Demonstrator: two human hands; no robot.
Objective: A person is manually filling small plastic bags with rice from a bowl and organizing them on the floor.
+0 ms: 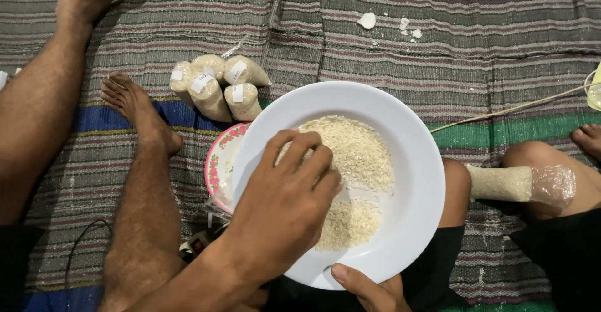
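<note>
On the striped woven mat (pixel 501 49), at the far left, a bare leg is stretching toward the top edge and a second leg with its foot (pixel 134 108) is lying beside it. Just right of that foot, four small filled plastic bags of rice (pixel 216 83) are resting in a cluster, touching one another. Below them a pink floral plate (pixel 219 162) is peeking out from under a large white plate (pixel 413 187), which is being held above the person's lap. The left hand (pixel 282 205) is pressing down into the heap of raw rice (pixel 360 155) on the white plate, its fingers slightly spread and curled into the grains, clamped on nothing solid. The right hand (pixel 369 287) is gripping the plate's near rim, thumb on top; its other fingers are hidden underneath. The rice is likely handling as a loose, light, slippery mass that spills easily, so it is best scooped with cupped fingers, while the stiff, smooth plate is best taken by its rim and kept level. Farther right, a partly filled clear bag (pixel 519 184) is lying across a knee.
</note>
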